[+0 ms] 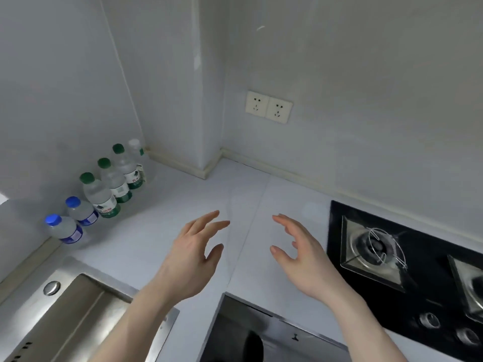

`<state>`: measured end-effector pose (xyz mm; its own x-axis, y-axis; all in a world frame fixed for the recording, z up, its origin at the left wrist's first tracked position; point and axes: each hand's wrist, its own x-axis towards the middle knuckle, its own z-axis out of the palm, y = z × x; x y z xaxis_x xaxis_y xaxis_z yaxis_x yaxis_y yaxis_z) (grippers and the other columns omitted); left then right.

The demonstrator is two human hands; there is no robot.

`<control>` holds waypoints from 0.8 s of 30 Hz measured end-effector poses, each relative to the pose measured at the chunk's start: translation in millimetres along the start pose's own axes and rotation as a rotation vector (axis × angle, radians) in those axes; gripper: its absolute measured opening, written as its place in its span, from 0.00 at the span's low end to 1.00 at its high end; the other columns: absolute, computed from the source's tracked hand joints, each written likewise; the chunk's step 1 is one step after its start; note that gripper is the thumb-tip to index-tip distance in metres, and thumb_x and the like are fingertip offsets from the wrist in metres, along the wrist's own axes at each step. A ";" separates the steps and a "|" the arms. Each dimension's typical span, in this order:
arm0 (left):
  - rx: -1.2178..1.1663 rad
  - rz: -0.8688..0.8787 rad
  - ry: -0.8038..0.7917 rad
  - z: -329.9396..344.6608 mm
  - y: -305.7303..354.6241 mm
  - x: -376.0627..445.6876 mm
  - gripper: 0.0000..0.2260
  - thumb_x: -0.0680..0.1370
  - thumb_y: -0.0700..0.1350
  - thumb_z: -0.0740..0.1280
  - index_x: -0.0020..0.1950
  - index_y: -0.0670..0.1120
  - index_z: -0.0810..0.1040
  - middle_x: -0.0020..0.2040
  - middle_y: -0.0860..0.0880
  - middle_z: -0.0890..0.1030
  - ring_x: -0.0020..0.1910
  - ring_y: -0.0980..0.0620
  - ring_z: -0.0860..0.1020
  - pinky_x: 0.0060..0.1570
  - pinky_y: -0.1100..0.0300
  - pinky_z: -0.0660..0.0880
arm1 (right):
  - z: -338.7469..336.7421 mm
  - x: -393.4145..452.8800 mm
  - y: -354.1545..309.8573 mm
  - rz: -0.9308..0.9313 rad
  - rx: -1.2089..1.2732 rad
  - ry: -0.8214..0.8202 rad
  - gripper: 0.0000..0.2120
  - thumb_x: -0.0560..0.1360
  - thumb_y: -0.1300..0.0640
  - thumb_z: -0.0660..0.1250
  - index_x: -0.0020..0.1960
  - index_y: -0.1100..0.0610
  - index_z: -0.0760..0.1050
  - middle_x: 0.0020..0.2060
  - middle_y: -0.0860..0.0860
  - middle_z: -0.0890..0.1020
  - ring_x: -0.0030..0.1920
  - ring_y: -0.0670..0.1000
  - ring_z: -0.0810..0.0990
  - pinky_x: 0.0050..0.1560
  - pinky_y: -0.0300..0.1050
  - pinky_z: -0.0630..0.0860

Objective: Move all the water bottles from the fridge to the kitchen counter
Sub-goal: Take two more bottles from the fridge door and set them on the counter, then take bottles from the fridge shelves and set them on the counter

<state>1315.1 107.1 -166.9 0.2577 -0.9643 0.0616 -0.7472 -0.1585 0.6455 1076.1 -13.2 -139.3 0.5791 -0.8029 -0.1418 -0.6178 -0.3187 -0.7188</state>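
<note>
Left hand [194, 257] and right hand [300, 254] spread and empty above pale grey counter [183, 205]; six clear plastic capped bottles [100, 194] crowded along wall, liable to topple domino-fashion if nudged by further placements.

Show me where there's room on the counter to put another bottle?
The widest bare patch of counter lies between the row of water bottles and the gas stove, running back to the wall corner under the sockets. The left hand and right hand hover open over its front part. It is crowded along the left wall, where six bottles stand beside the sink.
</note>
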 end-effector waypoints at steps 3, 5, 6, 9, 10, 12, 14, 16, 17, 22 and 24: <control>-0.006 0.105 -0.044 10.4 32.1 7.8 0.22 0.83 0.47 0.66 0.76 0.62 0.69 0.79 0.65 0.60 0.77 0.58 0.58 0.74 0.57 0.64 | -19.9 -35.7 15.1 0.053 -0.009 0.091 0.29 0.82 0.51 0.68 0.79 0.37 0.62 0.78 0.31 0.62 0.77 0.37 0.64 0.79 0.48 0.64; -0.017 0.170 -0.078 19.3 55.4 12.3 0.22 0.83 0.47 0.66 0.76 0.62 0.70 0.79 0.66 0.61 0.77 0.59 0.58 0.74 0.59 0.65 | -35.2 -60.2 25.2 0.097 -0.002 0.151 0.29 0.82 0.50 0.68 0.79 0.37 0.62 0.77 0.31 0.63 0.76 0.37 0.64 0.79 0.47 0.63; -0.021 0.202 -0.093 23.8 65.7 14.2 0.22 0.83 0.47 0.66 0.76 0.62 0.70 0.79 0.66 0.61 0.77 0.59 0.58 0.73 0.59 0.65 | -42.4 -71.4 29.1 0.117 0.008 0.179 0.29 0.82 0.50 0.68 0.79 0.37 0.62 0.77 0.31 0.63 0.76 0.37 0.64 0.79 0.47 0.63; -0.029 0.305 -0.165 42.1 104.2 21.1 0.22 0.83 0.48 0.66 0.75 0.62 0.70 0.79 0.67 0.61 0.77 0.59 0.58 0.74 0.59 0.64 | -65.6 -112.4 44.3 0.175 0.033 0.299 0.29 0.81 0.50 0.69 0.78 0.36 0.63 0.77 0.31 0.64 0.76 0.37 0.64 0.79 0.47 0.64; -0.026 0.344 -0.189 50.5 118.3 22.6 0.22 0.83 0.48 0.66 0.75 0.63 0.70 0.79 0.66 0.60 0.77 0.59 0.58 0.74 0.60 0.63 | -73.1 -127.4 50.3 0.199 0.043 0.339 0.29 0.81 0.50 0.69 0.78 0.36 0.63 0.77 0.31 0.64 0.76 0.36 0.64 0.79 0.46 0.65; -0.028 0.408 -0.238 67.0 146.8 24.6 0.22 0.83 0.48 0.66 0.75 0.63 0.70 0.79 0.66 0.60 0.77 0.60 0.57 0.74 0.57 0.65 | -85.7 -157.6 61.9 0.240 0.055 0.402 0.28 0.81 0.50 0.69 0.78 0.36 0.64 0.76 0.29 0.65 0.75 0.34 0.65 0.78 0.43 0.65; -0.033 0.493 -0.290 90.0 183.9 22.3 0.22 0.83 0.49 0.66 0.75 0.64 0.69 0.79 0.67 0.60 0.77 0.60 0.58 0.72 0.53 0.69 | -100.9 -196.6 76.5 0.294 0.073 0.472 0.28 0.81 0.50 0.69 0.77 0.34 0.64 0.74 0.26 0.64 0.74 0.32 0.64 0.77 0.40 0.64; -0.051 0.551 -0.331 108.0 216.4 17.5 0.22 0.83 0.49 0.66 0.75 0.64 0.70 0.79 0.68 0.60 0.76 0.60 0.59 0.73 0.53 0.68 | -112.4 -228.7 89.1 0.330 0.084 0.522 0.28 0.81 0.49 0.69 0.77 0.33 0.63 0.73 0.24 0.64 0.73 0.29 0.64 0.75 0.38 0.64; -0.062 0.586 -0.354 119.0 234.3 14.1 0.22 0.83 0.49 0.66 0.75 0.63 0.70 0.78 0.68 0.60 0.76 0.60 0.59 0.74 0.54 0.66 | -119.0 -246.4 97.2 0.354 0.084 0.554 0.28 0.81 0.49 0.69 0.77 0.33 0.63 0.72 0.24 0.64 0.72 0.28 0.64 0.75 0.37 0.64; -0.085 0.738 -0.438 178.5 331.7 -17.6 0.22 0.82 0.50 0.66 0.75 0.63 0.70 0.79 0.65 0.61 0.79 0.58 0.58 0.79 0.54 0.59 | -154.8 -341.0 141.7 0.426 0.091 0.692 0.28 0.81 0.48 0.69 0.76 0.32 0.64 0.73 0.25 0.65 0.72 0.31 0.66 0.75 0.40 0.65; -0.076 0.814 -0.486 203.6 374.9 -39.2 0.22 0.82 0.50 0.66 0.76 0.63 0.70 0.80 0.65 0.60 0.79 0.61 0.56 0.78 0.58 0.57 | -168.1 -385.8 157.3 0.469 0.119 0.754 0.28 0.81 0.49 0.69 0.76 0.33 0.64 0.73 0.27 0.65 0.68 0.34 0.71 0.70 0.33 0.68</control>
<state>900.1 42.3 -82.4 -0.6203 -0.7581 0.2013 -0.5388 0.5984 0.5930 666.1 161.7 -83.3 -0.2489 -0.9684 0.0159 -0.6193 0.1465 -0.7713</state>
